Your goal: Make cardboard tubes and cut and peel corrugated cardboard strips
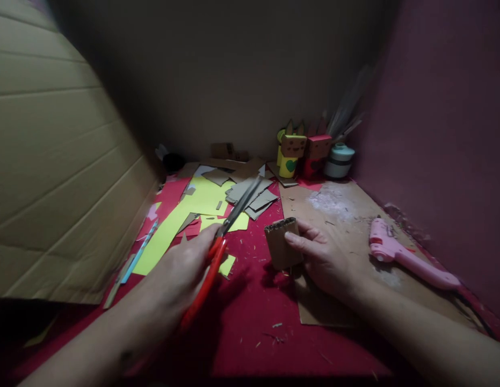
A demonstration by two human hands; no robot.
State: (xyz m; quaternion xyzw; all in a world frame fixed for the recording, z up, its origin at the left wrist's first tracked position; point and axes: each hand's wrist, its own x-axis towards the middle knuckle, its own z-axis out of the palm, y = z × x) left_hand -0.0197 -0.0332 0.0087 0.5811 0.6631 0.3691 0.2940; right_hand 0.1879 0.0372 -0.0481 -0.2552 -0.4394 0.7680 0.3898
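Observation:
My left hand [185, 269] is closed around the red handles of a pair of scissors [229, 223], whose grey blades point up and away over the paper scraps. My right hand [324, 258] pinches a small brown cardboard piece [280, 242] and holds it upright just above the red surface [250, 322]. The cardboard piece sits a short way right of the scissor blades, not between them.
A pink glue gun [403, 255] lies on a cardboard sheet [338, 207] at right. Yellow paper [181, 215] and cardboard offcuts litter the centre. Small paper figures [304, 150] and a pale jar [339, 161] stand at the back. A large cardboard panel [60, 177] leans at left.

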